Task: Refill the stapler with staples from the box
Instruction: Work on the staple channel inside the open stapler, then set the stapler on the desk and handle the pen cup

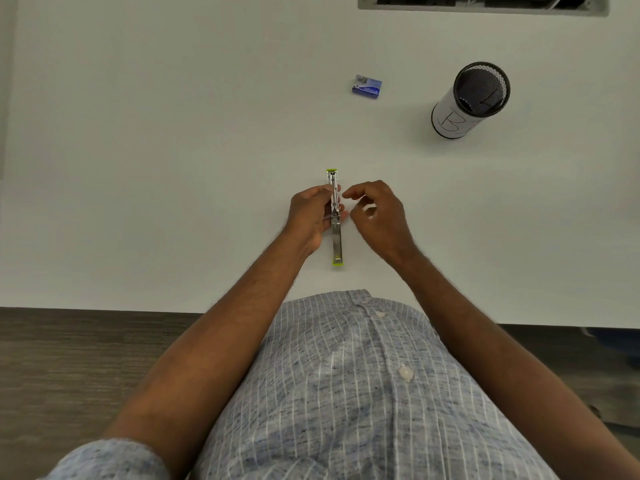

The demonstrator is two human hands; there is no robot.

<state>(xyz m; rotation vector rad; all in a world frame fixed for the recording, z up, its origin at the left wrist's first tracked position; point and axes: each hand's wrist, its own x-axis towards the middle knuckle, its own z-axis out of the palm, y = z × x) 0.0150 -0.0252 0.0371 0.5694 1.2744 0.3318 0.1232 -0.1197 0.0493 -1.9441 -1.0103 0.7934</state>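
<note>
While the stapler lies swung open on the table, these lines fix what the coming move turns on.

Stapler (pixel 335 216): opened out flat into one long strip, long axis running straight away from the person, green tips at the far and near ends.
Left hand (pixel 311 216): fingers curled round the stapler's middle from its left side, holding it at the hinge.
Right hand (pixel 375 213): just beside the stapler on its right, fingers loosely bent with thumb and forefinger close together; whether they pinch a staple strip I cannot tell.
Box of staples (pixel 367 85): well beyond the right hand, farther up the table and slightly to that hand's left; apart from both hands.
Nearer hand: the right, by my judgement, since the left is busy steadying.
Mesh cup (pixel 471 98): far beyond the right hand, to its right.
Table (pixel 173 150): white, bearing everything.
</note>
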